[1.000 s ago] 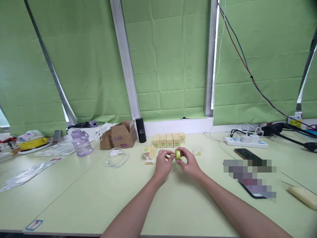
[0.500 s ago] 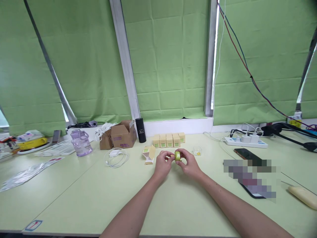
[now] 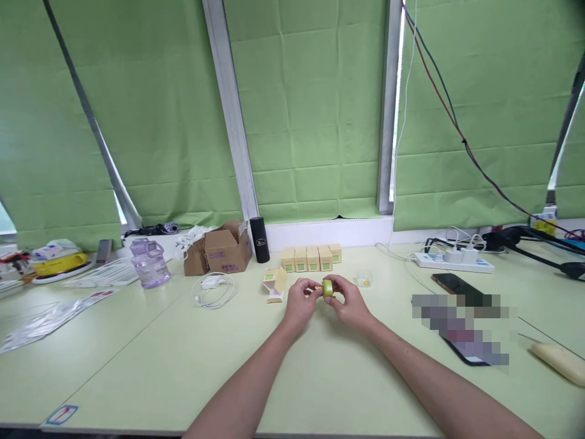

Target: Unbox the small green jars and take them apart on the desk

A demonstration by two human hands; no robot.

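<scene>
Little green round piece [image 3: 328, 287], looks like a small cap or puck, is up off the table [image 3: 183, 366] a bit, pinched between 2 hands right in the middle of the view. Left hand [image 3: 299, 303] has thumb and forefinger closed on its left edge, where a yellowish tab sticks out. Right hand [image 3: 351, 303] curls round the other side, fingertips closed on the rim. Can't tell if it's 1 part or 2.

My guess is it's light, hard plastic and a bit slick. It's small enough to pop out of a loose pinch, so holding it by the rim on opposite sides seems the way to go.

Just past the hands there's an open little carton [image 3: 275, 285] on its side, and a clear cup [image 3: 364, 280] with something yellow in it. White charger cable [image 3: 214, 289] is off to the left. Further back there's a row of 5 small boxes [image 3: 311, 258], then a cardboard box [image 3: 223, 249], a black tumbler [image 3: 259, 240], a purple jug [image 3: 149, 263], and a power strip [image 3: 452, 261] on the right.
</scene>
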